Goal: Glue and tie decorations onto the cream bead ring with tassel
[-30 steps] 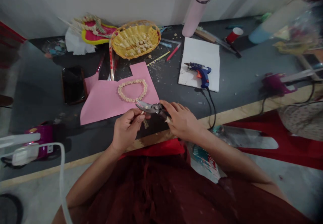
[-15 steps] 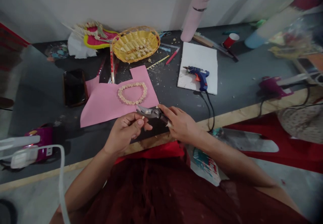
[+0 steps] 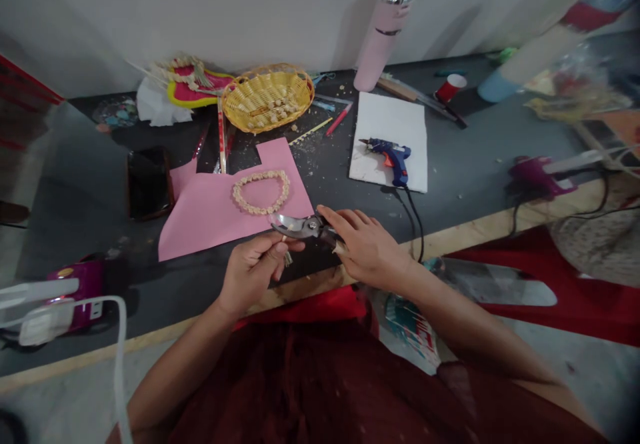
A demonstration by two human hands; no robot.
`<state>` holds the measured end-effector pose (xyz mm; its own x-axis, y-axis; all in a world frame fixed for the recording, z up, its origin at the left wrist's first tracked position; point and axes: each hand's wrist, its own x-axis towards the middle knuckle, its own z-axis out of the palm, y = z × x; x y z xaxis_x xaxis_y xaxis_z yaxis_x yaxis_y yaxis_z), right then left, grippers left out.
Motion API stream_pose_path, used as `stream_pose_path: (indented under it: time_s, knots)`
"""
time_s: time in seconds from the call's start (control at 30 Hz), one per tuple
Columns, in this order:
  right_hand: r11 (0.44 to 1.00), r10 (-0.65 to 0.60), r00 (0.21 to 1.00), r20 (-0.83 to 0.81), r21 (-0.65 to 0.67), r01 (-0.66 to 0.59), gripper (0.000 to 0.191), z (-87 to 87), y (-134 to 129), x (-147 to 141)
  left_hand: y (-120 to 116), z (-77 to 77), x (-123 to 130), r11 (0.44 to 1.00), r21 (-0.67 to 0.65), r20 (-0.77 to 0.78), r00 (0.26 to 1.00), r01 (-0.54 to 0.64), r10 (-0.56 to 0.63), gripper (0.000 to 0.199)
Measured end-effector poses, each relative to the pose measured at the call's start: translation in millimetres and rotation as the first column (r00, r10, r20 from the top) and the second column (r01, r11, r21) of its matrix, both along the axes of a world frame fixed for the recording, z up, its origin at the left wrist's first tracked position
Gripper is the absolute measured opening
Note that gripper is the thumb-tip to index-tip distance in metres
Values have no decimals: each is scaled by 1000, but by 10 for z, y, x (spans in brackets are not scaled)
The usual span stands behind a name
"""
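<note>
My right hand (image 3: 367, 244) is closed around the handles of dark pruning shears (image 3: 300, 226), whose blades point left. Pinched in my left hand (image 3: 257, 264) is a small pale stick (image 3: 287, 257), its upper end at the shear blades. Just beyond the blades, a ring of small cream beads or flowers (image 3: 261, 212) lies on a pink sheet (image 3: 200, 221). The sheet has a cut-out edge.
A yellow basket (image 3: 267, 97) with small pale pieces stands at the back. Right of it are a pink flask (image 3: 383, 41) and a blue glue gun (image 3: 397, 159) on a white board (image 3: 393, 112). A phone (image 3: 149, 183) lies left; a purple power socket (image 3: 75, 294) sits front left.
The view has shifted slightly, so the table items appear a little lower. The shear blades look more closed around the stick, and my left fingers have shifted slightly.
</note>
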<state>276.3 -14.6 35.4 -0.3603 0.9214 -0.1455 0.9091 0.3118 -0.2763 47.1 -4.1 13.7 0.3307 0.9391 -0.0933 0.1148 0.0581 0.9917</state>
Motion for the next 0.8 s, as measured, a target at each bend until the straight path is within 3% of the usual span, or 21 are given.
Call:
stream_pose_path:
  time_s: [0.17, 0.37, 0.63, 0.8]
  knots:
    - [1000, -18, 1000, -13, 5, 18, 66, -44, -7, -3, 27, -23, -14, 989, -138, 134, 991, 45, -26, 24]
    - [999, 41, 998, -49, 33, -39, 66, -194, -4, 28, 23, -35, 4, 976, -211, 130, 991, 47, -20, 28]
    - [1000, -26, 999, 18, -6, 26, 60, -106, 1, 15, 24, -34, 39, 999, 30, -153, 988, 10, -5, 21]
    - [998, 45, 999, -28, -42, -46, 67, -36, 1, 65, 29, -6, -14, 978, -165, 101, 989, 127, -112, 27]
